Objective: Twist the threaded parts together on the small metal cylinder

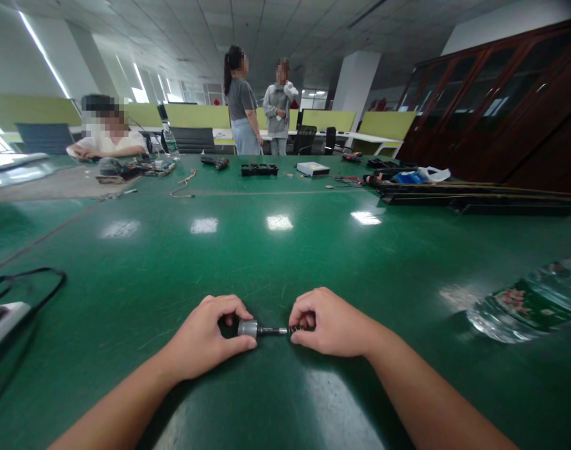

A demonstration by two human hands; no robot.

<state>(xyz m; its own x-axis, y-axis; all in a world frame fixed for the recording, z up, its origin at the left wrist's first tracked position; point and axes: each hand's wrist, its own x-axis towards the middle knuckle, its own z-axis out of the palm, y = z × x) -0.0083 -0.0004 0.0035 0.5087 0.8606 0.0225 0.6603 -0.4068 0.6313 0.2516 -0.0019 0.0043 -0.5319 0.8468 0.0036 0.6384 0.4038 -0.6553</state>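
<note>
Low over the green table (pixel 247 250), my left hand (pixel 201 344) grips a grey metal cylinder (pixel 247 329) between thumb and fingers. A thin dark shaft (pixel 269 331) with a bright tip sticks out of the cylinder towards the right. Just past that tip, my right hand (pixel 336 325) pinches a small dark ridged part (pixel 294 329), which looks like a coil spring. Fingers cover much of this part. Whether the shaft tip touches it, I cannot tell.
A large water bottle (pixel 533 306) lies at the right. On the left sit a white power strip (pixel 6 325) and a black cable (pixel 41 272). Farther back are a power drill (pixel 214 162), a black tray (pixel 259 170) and a white box (pixel 312 169). Several people are beyond.
</note>
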